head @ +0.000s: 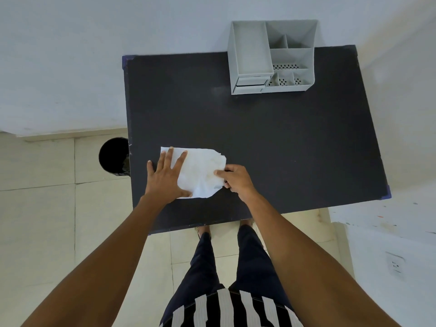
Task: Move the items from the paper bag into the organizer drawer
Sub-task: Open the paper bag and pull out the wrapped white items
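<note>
Both hands are working on the white paper bag (200,172), which is lying flat near the front left of the dark table (283,149). The left hand (165,178) is pressing down on it with fingers spread wide, while the right hand (237,179) is pinching the bag's right edge, something small and dark showing under its fingers. Well apart, the grey organizer (271,57) is sitting at the far edge, its drawer (251,81) appearing pushed in.

One paper bag (200,175); one organizer (271,57); two hands (165,178)
</note>
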